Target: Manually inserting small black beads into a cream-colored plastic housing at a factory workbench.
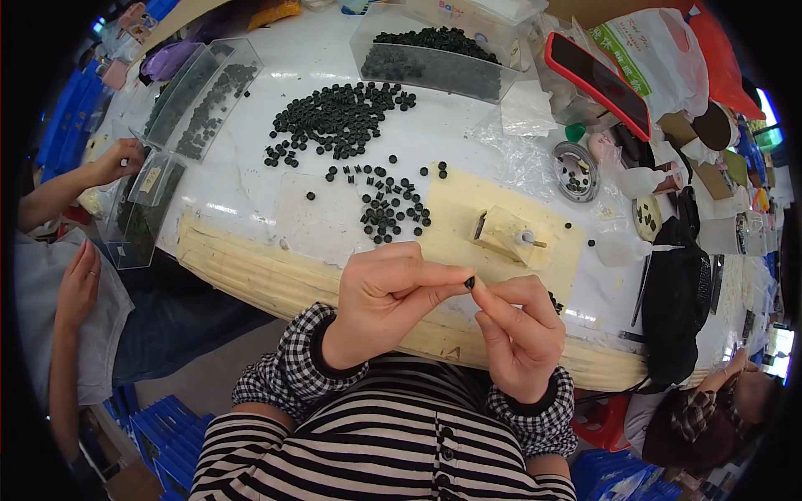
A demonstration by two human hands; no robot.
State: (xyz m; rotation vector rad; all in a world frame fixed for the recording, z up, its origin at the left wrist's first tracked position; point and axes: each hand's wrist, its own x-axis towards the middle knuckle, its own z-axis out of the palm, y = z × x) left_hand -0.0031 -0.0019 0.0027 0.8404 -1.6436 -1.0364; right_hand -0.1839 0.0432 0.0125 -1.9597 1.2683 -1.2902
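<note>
Near the table's front edge, my left hand (380, 301) pinches a small black round part (469, 283) between thumb and index finger. The fingertips of my right hand (525, 334) are closed on the same part from the other side, so much of it is hidden. Just beyond my hands lies a loose group of black spool-like parts (388, 209). A cream-coloured block with a short metal pin (508, 237) rests on a yellowish sheet (455, 196) ahead of my right hand.
A larger pile of black parts (334, 121) lies farther back, before a clear bin (430, 71) filled with more. A red-cased phone (597, 83) leans at the back right, near a round metal dish (576, 171) and a black cloth (672, 301). A co-worker's hand (121, 160) is at left.
</note>
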